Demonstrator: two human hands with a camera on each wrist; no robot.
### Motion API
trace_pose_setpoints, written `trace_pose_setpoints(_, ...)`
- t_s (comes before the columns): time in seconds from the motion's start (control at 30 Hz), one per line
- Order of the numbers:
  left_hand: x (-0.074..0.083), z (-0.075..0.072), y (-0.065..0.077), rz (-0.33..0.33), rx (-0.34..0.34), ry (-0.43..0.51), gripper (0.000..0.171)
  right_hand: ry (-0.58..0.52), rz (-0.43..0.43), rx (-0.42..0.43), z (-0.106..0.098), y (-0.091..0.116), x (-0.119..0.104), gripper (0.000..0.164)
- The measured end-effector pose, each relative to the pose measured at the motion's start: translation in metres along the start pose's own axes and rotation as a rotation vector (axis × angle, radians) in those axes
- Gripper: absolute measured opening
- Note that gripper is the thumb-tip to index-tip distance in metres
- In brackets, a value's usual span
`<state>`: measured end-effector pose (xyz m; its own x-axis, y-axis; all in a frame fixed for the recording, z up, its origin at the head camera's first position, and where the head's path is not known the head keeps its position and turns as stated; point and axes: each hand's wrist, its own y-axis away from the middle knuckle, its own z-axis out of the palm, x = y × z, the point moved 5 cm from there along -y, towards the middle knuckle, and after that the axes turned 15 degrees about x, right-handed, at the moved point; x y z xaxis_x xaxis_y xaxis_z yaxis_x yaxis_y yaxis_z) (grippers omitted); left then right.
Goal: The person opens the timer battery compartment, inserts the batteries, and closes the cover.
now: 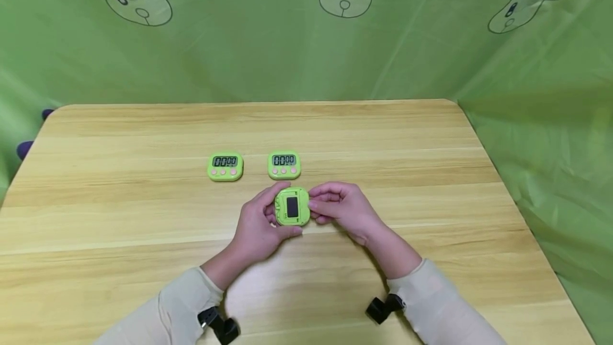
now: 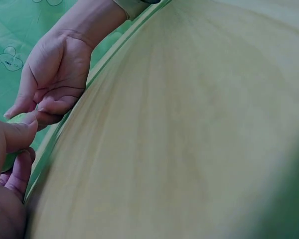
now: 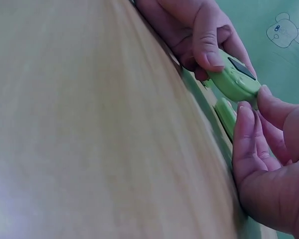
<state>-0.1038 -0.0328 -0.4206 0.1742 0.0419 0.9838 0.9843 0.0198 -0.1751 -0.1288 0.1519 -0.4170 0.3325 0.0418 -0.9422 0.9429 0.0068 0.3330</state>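
Note:
A green digital timer (image 1: 300, 216) is held above the table with its back up, showing a dark rectangular patch (image 1: 292, 207). My left hand (image 1: 258, 229) grips it from the left, with the thumb along the near edge and a finger at the far edge. At its right edge my right hand (image 1: 348, 213) pinches the rim between thumb and fingers. In the right wrist view the timer (image 3: 233, 83) is tilted between both hands. Two more green timers, a left one (image 1: 225, 167) and a right one (image 1: 284, 165), lie face up just beyond, their displays reading zeros.
The wood-grain table (image 1: 431, 174) spreads around the hands. A green curtain (image 1: 268, 57) with cartoon animal heads hangs behind it and along the right side. Small black devices, one on the left sleeve (image 1: 184, 294) and one on the right sleeve (image 1: 433, 297), sit near the cuffs.

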Motion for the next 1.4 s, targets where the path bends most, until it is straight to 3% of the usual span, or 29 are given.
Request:
trace_pose_setpoints(0.23, 0.0, 0.0, -0.001, 0.009, -0.008, 0.019, 0.093, 0.036, 0.023, -0.025, 0.003, -0.001, -0.002, 0.021)
trace_pose_setpoints(0.57, 0.0, 0.002, 0.001, 0.01, 0.0, -0.029, 0.09, 0.082, 0.005, -0.034, 0.004, 0.0, 0.0, 0.014)
trace_pose_setpoints(0.73, -0.001, 0.0, 0.002, 0.043, 0.004, -0.08, 0.095, 0.087, -0.019, 0.017, 0.006, 0.002, 0.001, 0.018)
trace_pose_setpoints(0.83, -0.002, 0.0, 0.003, 0.049, -0.028, -0.074, 0.1, 0.088, -0.037, 0.073, 0.005, 0.004, 0.001, 0.021)
trace_pose_setpoints(1.0, -0.002, 0.0, 0.004, -0.018, -0.125, -0.005, 0.096, 0.101, -0.08, 0.139, 0.002, 0.008, -0.002, 0.023)
trace_pose_setpoints(1.17, -0.001, -0.002, 0.003, -0.072, -0.138, 0.055, 0.085, 0.197, -0.154, 0.086, -0.002, 0.014, -0.004, 0.036)
trace_pose_setpoints(1.4, -0.002, -0.001, -0.002, -0.08, -0.016, 0.061, 0.062, 0.233, -0.286, -0.059, -0.002, 0.02, -0.008, 0.048)
